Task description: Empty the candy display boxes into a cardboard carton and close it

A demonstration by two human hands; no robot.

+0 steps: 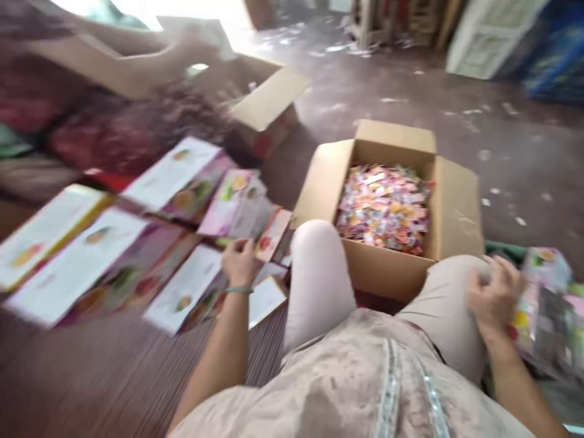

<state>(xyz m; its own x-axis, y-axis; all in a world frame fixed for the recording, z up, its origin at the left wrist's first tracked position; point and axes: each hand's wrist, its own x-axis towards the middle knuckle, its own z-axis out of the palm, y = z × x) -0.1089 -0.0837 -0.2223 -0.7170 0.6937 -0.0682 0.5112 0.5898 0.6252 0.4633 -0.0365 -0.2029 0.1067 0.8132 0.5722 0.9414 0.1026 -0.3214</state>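
I sit on the floor with my knees up, and the picture is blurred. My left hand (pixel 239 261) rests on a spread of flat printed packets (pixel 173 243), its fingers on a small pink packet (pixel 272 234) at the pile's right edge. My right hand (pixel 495 295) is at my right knee, touching a stack of colourful packets (pixel 545 304); whether it grips them I cannot tell. An open cardboard box (pixel 319 182) full of small bright sachets (pixel 383 207) stands just beyond my knees.
A second open cardboard box (pixel 269 100) stands farther back on the left. Another person's arm (pixel 104 67) and dark red clothing (pixel 114 134) are at the upper left. The grey floor (pixel 502 152) to the right has scattered scraps, and white panels (pixel 488 36) lean at the back.
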